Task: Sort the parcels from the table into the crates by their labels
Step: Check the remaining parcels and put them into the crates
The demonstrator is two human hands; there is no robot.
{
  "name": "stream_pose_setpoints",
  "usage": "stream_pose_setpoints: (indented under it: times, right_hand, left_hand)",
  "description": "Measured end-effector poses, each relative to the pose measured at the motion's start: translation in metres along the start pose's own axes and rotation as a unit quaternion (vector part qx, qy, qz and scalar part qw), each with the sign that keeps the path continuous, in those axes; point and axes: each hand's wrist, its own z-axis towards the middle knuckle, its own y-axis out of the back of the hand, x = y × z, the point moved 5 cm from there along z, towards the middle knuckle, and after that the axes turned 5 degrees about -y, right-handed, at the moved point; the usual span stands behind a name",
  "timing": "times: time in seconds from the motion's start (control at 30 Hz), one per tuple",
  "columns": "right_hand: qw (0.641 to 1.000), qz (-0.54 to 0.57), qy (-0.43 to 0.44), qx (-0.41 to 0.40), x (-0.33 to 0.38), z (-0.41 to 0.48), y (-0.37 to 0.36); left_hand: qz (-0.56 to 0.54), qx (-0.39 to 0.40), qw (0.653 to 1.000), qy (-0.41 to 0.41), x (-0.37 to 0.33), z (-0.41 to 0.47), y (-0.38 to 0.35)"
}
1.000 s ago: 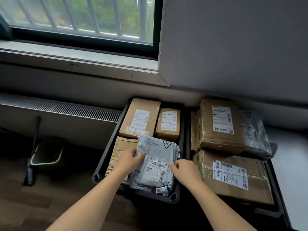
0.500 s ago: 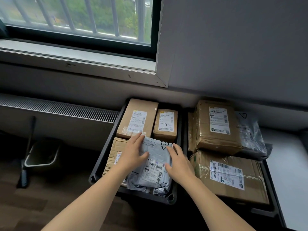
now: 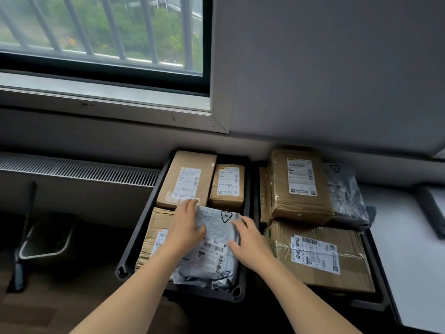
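- Both forearms reach in from the bottom edge; the person is otherwise out of view.
- The left hand (image 3: 186, 227) lies flat on the far left part of a grey bag (image 3: 212, 261), fingers stretched, with the tips at the bag's far edge.
- The right hand (image 3: 248, 242) lies flat on the bag's right side, fingers spread and thumb out beside the label; its palm hides the bag's right edge.
- The bag lies in the near end of the left crate (image 3: 204, 294). Its label print is too small to read.
- Under the bag, a worn box (image 3: 155, 235) shows only its left strip, its label half covered.
- In the right crate (image 3: 378, 273), a wide box (image 3: 325, 259) fills the near end, wrapped in glossy tape.
- Farther in the left crate, a tall box (image 3: 190, 177) and a small box (image 3: 228, 182) stand side by side, touching.
- Farther in the right crate, a taped box (image 3: 298, 186) lies on the wide box's far part; a dark bag (image 3: 346, 196) sits just right of it, partly hidden.
- The pale counter (image 3: 409, 249) at right is cut off by the frame, as is a dark item (image 3: 431, 210) on it that I cannot identify.
- A dustpan (image 3: 45, 239) stands in shadow on the floor at left, under the window (image 3: 101, 32).
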Motion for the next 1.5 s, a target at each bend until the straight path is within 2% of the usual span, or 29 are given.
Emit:
stream_pose_setpoints:
  times: [0.13,0.37,0.47,0.57,0.8,0.97,1.1,1.27,1.5]
  right_hand:
    - [0.992,0.092,-0.005,-0.084,-0.001,-0.011,0.037]
    - [0.954,0.234,-0.023,-0.184,-0.049,-0.043,0.126]
    - [0.935,0.275,-0.040,-0.220,-0.089,-0.065,0.163]
    - [0.911,0.297,-0.080,-0.273,-0.138,-0.088,0.194]
    - [0.847,0.345,-0.147,-0.376,-0.264,-0.121,0.249]
    - [0.812,0.390,-0.170,-0.400,-0.366,-0.123,0.289]
    - [0.799,0.401,-0.218,-0.390,-0.465,-0.119,0.313]
    - [0.811,0.364,-0.287,-0.358,-0.590,-0.089,0.338]
    - [0.841,0.265,-0.357,-0.309,-0.711,-0.023,0.373]
  left_hand:
    - [-0.046,-0.034,0.997,-0.052,-0.052,0.011,0.005]
    - [-0.140,0.004,0.968,-0.208,-0.191,0.041,-0.018]
    - [-0.167,0.022,0.953,-0.253,-0.252,0.049,-0.041]
    - [-0.195,0.075,0.939,-0.274,-0.303,0.049,-0.074]
    - [-0.196,0.164,0.902,-0.348,-0.434,0.051,-0.165]
    - [-0.195,0.210,0.905,-0.313,-0.511,0.076,-0.245]
    - [-0.172,0.259,0.914,-0.261,-0.565,0.097,-0.321]
    - [-0.175,0.287,0.924,-0.180,-0.605,0.139,-0.401]
    - [-0.197,0.283,0.932,-0.115,-0.598,0.166,-0.462]
